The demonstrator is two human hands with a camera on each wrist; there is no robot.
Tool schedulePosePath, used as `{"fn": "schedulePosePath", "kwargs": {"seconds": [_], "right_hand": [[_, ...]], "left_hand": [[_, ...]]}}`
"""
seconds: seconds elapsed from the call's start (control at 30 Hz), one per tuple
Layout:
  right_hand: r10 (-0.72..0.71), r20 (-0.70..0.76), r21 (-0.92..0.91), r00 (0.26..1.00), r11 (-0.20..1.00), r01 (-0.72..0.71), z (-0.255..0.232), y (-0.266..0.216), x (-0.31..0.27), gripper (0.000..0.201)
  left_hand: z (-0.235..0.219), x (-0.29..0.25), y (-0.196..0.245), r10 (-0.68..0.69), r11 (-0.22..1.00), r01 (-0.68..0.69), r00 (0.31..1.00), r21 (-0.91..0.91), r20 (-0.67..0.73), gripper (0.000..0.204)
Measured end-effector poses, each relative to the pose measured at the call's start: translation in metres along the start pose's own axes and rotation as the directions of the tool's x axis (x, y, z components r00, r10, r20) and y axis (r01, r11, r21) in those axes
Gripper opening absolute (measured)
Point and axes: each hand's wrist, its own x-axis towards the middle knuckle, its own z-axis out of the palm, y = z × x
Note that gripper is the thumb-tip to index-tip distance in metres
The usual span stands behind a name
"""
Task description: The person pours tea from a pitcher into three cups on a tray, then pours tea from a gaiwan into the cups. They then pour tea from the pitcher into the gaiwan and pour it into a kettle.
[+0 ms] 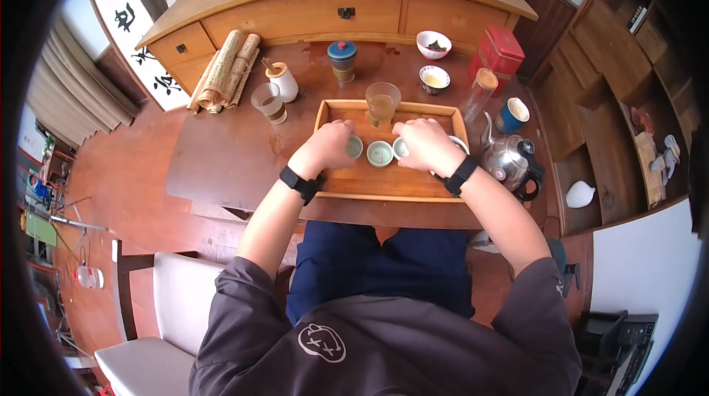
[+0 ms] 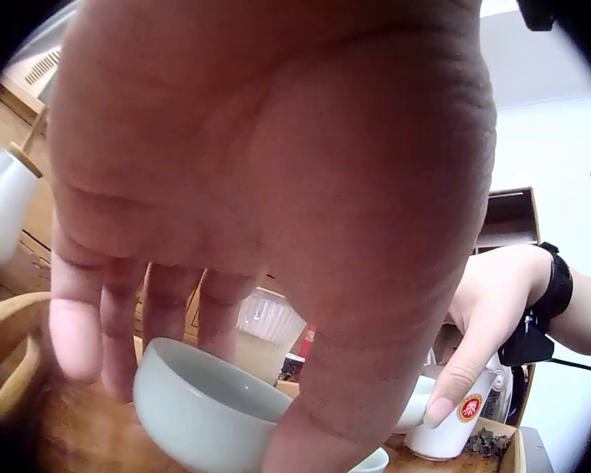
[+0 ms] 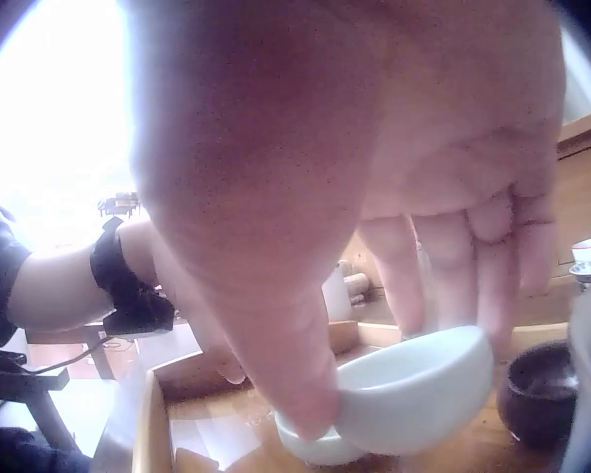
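Over the wooden tea tray (image 1: 354, 193) my left hand (image 1: 325, 146) pinches a pale green teacup (image 2: 212, 409) between thumb and fingers; the cup looks tilted in the left wrist view. My right hand (image 1: 428, 143) grips a second pale green teacup (image 3: 419, 394) the same way, also tilted in the right wrist view. Between the hands, a third pale green teacup (image 1: 379, 154) stands on the tray. Behind them is a glass pitcher (image 1: 382, 106) with yellowish liquid. A white vessel with a red emblem (image 2: 458, 424) is close to my right hand, partly hidden by it.
Right of the tray are a steel kettle (image 1: 506, 159), a blue cup (image 1: 513, 115), a cork-topped glass tube (image 1: 480, 93) and a red tin (image 1: 498, 52). Bowls (image 1: 434, 45), a blue-lidded jar (image 1: 343, 62), a glass (image 1: 269, 104) and bamboo rolls (image 1: 225, 74) stand behind. A dark cup (image 3: 537, 394) is near my right hand.
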Motion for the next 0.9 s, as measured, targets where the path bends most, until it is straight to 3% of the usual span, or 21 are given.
{"fn": "schedulePosePath", "kwargs": {"seconds": [0.2, 0.47, 0.6, 0.67, 0.73, 0.8, 0.87, 0.9], "right_hand": [[0.028, 0.018, -0.151, 0.999, 0.988, -0.025, 0.017, -0.004, -0.002, 0.027], [0.055, 0.091, -0.157, 0.994, 0.987, -0.041, 0.032, -0.002, -0.001, 0.044], [0.034, 0.113, -0.119, 0.993, 0.993, -0.021, 0.016, -0.004, -0.008, 0.047], [-0.052, -0.138, 0.004, 0.989, 0.999, 0.053, -0.001, -0.01, -0.023, 0.041], [0.053, -0.161, 0.276, 0.986, 0.961, -0.007, -0.024, -0.014, -0.037, 0.047], [0.156, -0.206, 0.397, 0.966, 0.915, -0.063, -0.037, -0.008, -0.052, 0.049], [0.225, -0.378, 0.343, 0.898, 0.935, -0.09, -0.038, -0.003, -0.068, 0.048], [0.255, -0.396, 0.273, 0.882, 0.95, -0.152, -0.033, 0.001, -0.076, 0.061]], "left_hand": [[0.019, 0.0, -0.013, 0.0, 1.0, 0.0, 1.0, -0.03, -0.025, 0.057], [0.018, -0.003, -0.002, -0.062, 0.997, 0.064, 0.997, -0.038, 0.056, 0.064], [0.014, -0.006, -0.003, -0.06, 0.996, 0.063, 0.997, -0.066, 0.05, 0.071], [0.011, -0.01, -0.007, -0.049, 0.989, 0.048, 0.999, -0.142, -0.001, 0.074], [0.008, -0.01, -0.013, -0.039, 0.976, 0.025, 0.997, -0.216, -0.064, 0.077], [0.006, -0.01, -0.019, -0.048, 0.962, 0.015, 0.992, -0.272, -0.115, 0.057], [0.004, -0.005, -0.022, -0.086, 0.926, 0.044, 0.992, -0.374, -0.096, 0.046], [0.004, -0.003, -0.023, -0.123, 0.878, 0.077, 0.99, -0.472, -0.067, 0.035]]}}
